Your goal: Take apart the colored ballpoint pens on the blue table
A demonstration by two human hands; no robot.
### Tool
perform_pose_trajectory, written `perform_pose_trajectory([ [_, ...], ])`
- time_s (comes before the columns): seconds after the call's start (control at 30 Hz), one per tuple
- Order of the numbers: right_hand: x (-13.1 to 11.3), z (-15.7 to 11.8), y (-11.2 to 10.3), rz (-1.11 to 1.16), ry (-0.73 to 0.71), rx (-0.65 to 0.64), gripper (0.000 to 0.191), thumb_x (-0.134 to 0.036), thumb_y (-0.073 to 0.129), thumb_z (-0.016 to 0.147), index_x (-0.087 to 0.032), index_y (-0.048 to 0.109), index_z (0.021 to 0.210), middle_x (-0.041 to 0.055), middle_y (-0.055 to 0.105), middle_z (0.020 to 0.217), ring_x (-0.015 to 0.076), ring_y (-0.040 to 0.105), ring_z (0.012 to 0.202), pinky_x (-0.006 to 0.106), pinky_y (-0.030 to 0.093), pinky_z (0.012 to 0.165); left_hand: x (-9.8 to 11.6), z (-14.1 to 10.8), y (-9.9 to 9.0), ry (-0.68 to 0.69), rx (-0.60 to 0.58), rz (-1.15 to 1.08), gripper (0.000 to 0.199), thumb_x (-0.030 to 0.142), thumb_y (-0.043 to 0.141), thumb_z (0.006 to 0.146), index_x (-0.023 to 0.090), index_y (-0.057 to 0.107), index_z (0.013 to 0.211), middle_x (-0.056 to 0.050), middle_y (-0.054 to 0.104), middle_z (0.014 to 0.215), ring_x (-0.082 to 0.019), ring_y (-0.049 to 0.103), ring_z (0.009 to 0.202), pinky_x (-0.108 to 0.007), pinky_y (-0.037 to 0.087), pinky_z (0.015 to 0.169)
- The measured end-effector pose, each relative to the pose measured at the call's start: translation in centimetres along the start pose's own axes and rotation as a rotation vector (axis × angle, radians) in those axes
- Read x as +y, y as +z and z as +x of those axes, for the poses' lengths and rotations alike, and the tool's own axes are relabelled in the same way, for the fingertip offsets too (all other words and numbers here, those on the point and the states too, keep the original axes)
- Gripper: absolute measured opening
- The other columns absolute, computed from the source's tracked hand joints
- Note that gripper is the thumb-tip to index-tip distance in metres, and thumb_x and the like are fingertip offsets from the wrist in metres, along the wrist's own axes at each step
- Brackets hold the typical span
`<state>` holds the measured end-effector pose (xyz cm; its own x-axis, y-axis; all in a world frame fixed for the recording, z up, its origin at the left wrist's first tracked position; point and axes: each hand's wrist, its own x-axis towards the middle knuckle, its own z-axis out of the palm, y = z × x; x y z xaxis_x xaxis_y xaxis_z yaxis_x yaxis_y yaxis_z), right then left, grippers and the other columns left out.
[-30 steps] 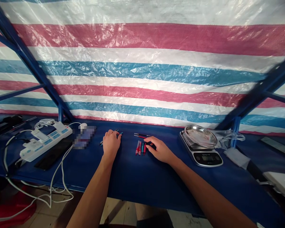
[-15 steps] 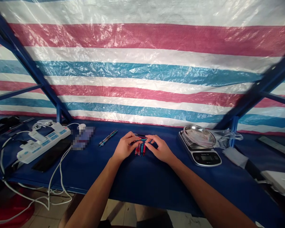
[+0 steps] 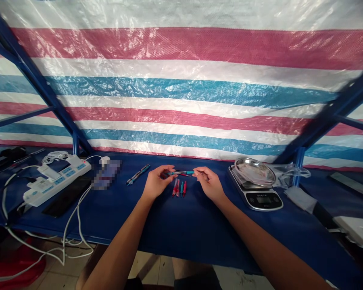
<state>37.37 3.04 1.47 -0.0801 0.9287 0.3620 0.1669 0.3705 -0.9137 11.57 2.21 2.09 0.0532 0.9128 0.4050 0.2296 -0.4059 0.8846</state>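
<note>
A pen (image 3: pixel 183 172) with a clear barrel and teal parts lies level between my two hands. My left hand (image 3: pixel 159 181) pinches its left end, and the fingertips of my right hand (image 3: pixel 209 181) are closed on its right end. Just below, several short pen parts stand in a row on the table: clear-and-red barrels (image 3: pixel 176 188), a teal piece (image 3: pixel 182 188) and a red piece (image 3: pixel 184 188). Behind the held pen lies a thin dark-and-red item, partly hidden. Two pens (image 3: pixel 138 174) rest side by side to the left.
On the right stands a digital scale (image 3: pixel 262 200) with a steel bowl (image 3: pixel 255 171), plastic bags beside it. A white power strip (image 3: pixel 57 181), a black phone (image 3: pixel 66 197) and loose white cables lie left on the blue table (image 3: pixel 193 233). Blue frame bars slant upward at both sides.
My hands have moved apart, and the teal pen now shows stretched between them. The row of small pen parts below has come into clearer view.
</note>
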Motion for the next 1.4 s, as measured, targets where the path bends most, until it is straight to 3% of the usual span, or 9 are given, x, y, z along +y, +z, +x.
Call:
perform_pose_trajectory([
  [0.13, 0.1, 0.3, -0.1, 0.092, 0.082, 0.001, 0.040, -0.060, 0.072, 0.097, -0.022, 0.075, 0.109, 0.0089, 0.081, 0.095, 0.0264, 0.077, 0.088, 0.039, 0.061, 0.080, 0.0, 0.3, 0.5, -0.171, 0.057, -0.353, 0.049, 0.038, 0.097, 0.077, 0.019, 0.077, 0.119, -0.011, 0.082, 0.113, -0.027, 0.078, 0.107, -0.042, 0.062, 0.096],
  [0.27, -0.6, 0.2, 0.2, 0.129, 0.102, -0.052, 0.038, -0.060, 0.071, 0.098, -0.022, 0.075, 0.101, 0.0068, 0.080, 0.088, 0.0219, 0.072, 0.075, 0.038, 0.059, 0.079, 0.4, 0.1, 1.1, -0.222, 0.027, -0.475, 0.054, 0.035, 0.100, 0.073, 0.020, 0.078, 0.119, -0.010, 0.083, 0.116, -0.027, 0.078, 0.111, -0.045, 0.059, 0.105],
  [0.57, -1.2, 0.0, 0.4, 0.133, 0.130, -0.096, 0.037, -0.058, 0.074, 0.095, -0.022, 0.073, 0.099, 0.0060, 0.079, 0.084, 0.0207, 0.070, 0.071, 0.036, 0.058, 0.073, 0.0, 0.0, 1.7, -0.325, -0.025, -0.523, 0.042, 0.041, 0.097, 0.078, 0.017, 0.082, 0.109, -0.011, 0.084, 0.111, -0.028, 0.080, 0.104, -0.043, 0.063, 0.100],
  [0.8, -0.3, -0.2, 0.8, 0.163, 0.047, -0.076, 0.042, -0.053, 0.086, 0.085, -0.024, 0.068, 0.110, 0.0072, 0.076, 0.105, 0.0215, 0.073, 0.078, 0.033, 0.058, 0.065, 0.7, 0.0, 1.7, -0.308, -0.009, -0.476, 0.044, 0.046, 0.096, 0.078, 0.017, 0.081, 0.109, -0.012, 0.084, 0.113, -0.030, 0.080, 0.104, -0.046, 0.065, 0.098],
  [1.0, -1.1, 0.0, 0.6, 0.135, 0.137, -0.143, 0.040, -0.062, 0.069, 0.098, -0.022, 0.071, 0.097, 0.0057, 0.076, 0.078, 0.0197, 0.068, 0.065, 0.035, 0.058, 0.062, 0.9, -0.1, 1.8, -0.309, -0.028, -0.474, 0.047, 0.048, 0.097, 0.076, 0.016, 0.081, 0.108, -0.012, 0.084, 0.106, -0.030, 0.080, 0.103, -0.046, 0.065, 0.096],
  [1.1, -0.5, 0.1, 0.5, 0.139, 0.110, -0.129, 0.038, -0.056, 0.080, 0.089, -0.022, 0.073, 0.105, 0.0082, 0.080, 0.097, 0.0220, 0.074, 0.078, 0.034, 0.061, 0.066, 0.7, 0.0, 1.7, -0.304, -0.026, -0.478, 0.047, 0.048, 0.096, 0.077, 0.017, 0.081, 0.108, -0.012, 0.084, 0.108, -0.030, 0.080, 0.102, -0.045, 0.064, 0.097],
  [1.17, -0.2, 0.1, 0.5, 0.158, 0.081, -0.140, 0.053, -0.051, 0.089, 0.081, -0.024, 0.071, 0.123, 0.0108, 0.079, 0.122, 0.0259, 0.078, 0.100, 0.036, 0.065, 0.075, 0.6, 0.0, 1.6, -0.288, -0.012, -0.472, 0.046, 0.047, 0.095, 0.079, 0.017, 0.080, 0.110, -0.013, 0.084, 0.112, -0.028, 0.080, 0.100, -0.045, 0.063, 0.099],
  [1.23, -0.1, 0.1, 0.5, 0.186, 0.096, -0.161, 0.064, -0.050, 0.089, 0.081, -0.026, 0.066, 0.137, 0.0120, 0.076, 0.132, 0.0276, 0.077, 0.110, 0.036, 0.065, 0.077, 0.4, 0.0, 1.5, -0.274, 0.005, -0.470, 0.045, 0.046, 0.094, 0.080, 0.017, 0.080, 0.111, -0.013, 0.083, 0.114, -0.026, 0.080, 0.098, -0.045, 0.062, 0.101],
  [1.4, -0.8, 0.1, 0.6, 0.220, 0.190, -0.216, 0.042, -0.062, 0.068, 0.098, -0.021, 0.073, 0.106, 0.0080, 0.081, 0.089, 0.0232, 0.076, 0.075, 0.033, 0.059, 0.060, 0.4, 0.0, 1.6, -0.278, 0.005, -0.460, 0.045, 0.047, 0.095, 0.080, 0.017, 0.080, 0.109, -0.012, 0.084, 0.108, -0.026, 0.079, 0.095, -0.044, 0.062, 0.098],
])
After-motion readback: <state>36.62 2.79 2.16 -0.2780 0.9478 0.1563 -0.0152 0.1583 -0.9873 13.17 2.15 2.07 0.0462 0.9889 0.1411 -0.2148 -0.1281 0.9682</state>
